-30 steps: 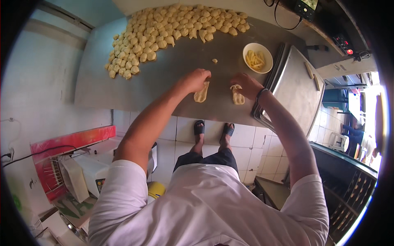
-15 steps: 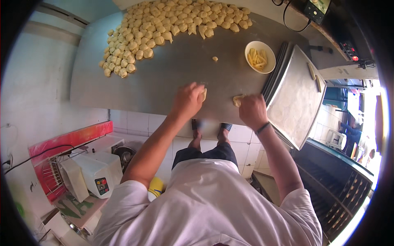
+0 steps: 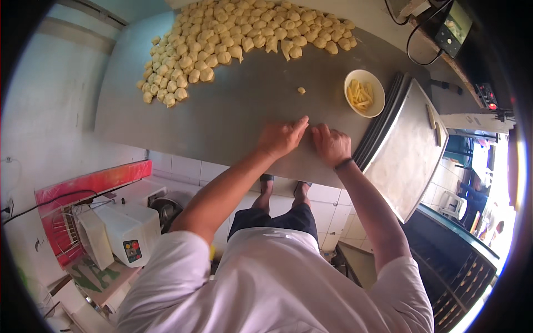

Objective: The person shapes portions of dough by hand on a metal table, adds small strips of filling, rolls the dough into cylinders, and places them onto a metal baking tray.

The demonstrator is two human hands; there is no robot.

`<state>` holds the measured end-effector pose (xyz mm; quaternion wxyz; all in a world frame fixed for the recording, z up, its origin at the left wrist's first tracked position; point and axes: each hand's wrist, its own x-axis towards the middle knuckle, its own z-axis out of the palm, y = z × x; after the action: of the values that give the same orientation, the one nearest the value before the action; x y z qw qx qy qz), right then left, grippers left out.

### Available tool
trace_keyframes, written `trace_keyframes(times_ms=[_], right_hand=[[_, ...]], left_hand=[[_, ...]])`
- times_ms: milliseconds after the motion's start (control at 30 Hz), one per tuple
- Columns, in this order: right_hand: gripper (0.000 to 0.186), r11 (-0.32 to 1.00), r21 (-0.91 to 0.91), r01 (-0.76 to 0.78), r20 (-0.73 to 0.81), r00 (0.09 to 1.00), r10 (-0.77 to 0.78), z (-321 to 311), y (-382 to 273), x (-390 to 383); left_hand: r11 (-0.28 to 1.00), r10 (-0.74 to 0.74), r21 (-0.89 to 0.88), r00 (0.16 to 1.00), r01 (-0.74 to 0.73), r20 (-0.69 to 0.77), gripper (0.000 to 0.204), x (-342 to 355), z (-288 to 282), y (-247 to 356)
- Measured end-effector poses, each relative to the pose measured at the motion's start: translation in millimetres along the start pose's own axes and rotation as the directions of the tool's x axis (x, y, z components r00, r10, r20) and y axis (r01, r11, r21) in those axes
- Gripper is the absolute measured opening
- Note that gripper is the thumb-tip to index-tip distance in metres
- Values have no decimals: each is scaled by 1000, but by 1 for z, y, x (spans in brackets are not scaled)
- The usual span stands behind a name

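Over the near part of the metal table [image 3: 222,116], my left hand [image 3: 283,137] is closed, its fingers pressed together and pointing right. My right hand [image 3: 333,145] is closed beside it, knuckles up, with a dark band on the wrist. A small gap separates the two hands. Whatever they hold is hidden under the fingers. Ahead of them lies a small dough scrap [image 3: 301,90]. To the right stands a white bowl [image 3: 379,83] with pale yellow strips [image 3: 360,94] in it. Many filled dough balls [image 3: 222,39] crowd the far and left table.
A stack of metal trays [image 3: 408,150] sits at the table's right, with two sticks on top. A phone [image 3: 452,30] with a cable is at the upper right. Below left is a white machine [image 3: 130,233] with coloured buttons; a dark rack [image 3: 444,255] stands lower right.
My hands have come closer together; the left moved right. Pale dough showed at the fingers of each hand before and is out of sight now. The view has shifted slightly.
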<state>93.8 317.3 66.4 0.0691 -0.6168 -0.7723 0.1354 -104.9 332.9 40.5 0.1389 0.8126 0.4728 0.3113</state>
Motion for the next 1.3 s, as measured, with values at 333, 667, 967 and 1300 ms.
trace_keyframes(times_ms=[333, 667, 967, 1300], right_hand=[[21, 995, 47, -92, -68, 993, 96, 10, 4, 1], [79, 999, 28, 19, 21, 1000, -19, 22, -4, -106], [74, 998, 58, -10, -133, 991, 18, 1, 1, 65], [75, 995, 16, -97, -23, 995, 98, 7, -21, -125]], left_hand=[[1000, 13, -6, 997, -14, -79, 23, -1, 3, 2], [984, -104, 175, 923, 40, 370, 74, -89, -56, 30], [938, -162, 323, 982, 123, 98, 81, 71, -23, -19], [979, -75, 206, 939, 4, 334, 66, -93, -74, 20]])
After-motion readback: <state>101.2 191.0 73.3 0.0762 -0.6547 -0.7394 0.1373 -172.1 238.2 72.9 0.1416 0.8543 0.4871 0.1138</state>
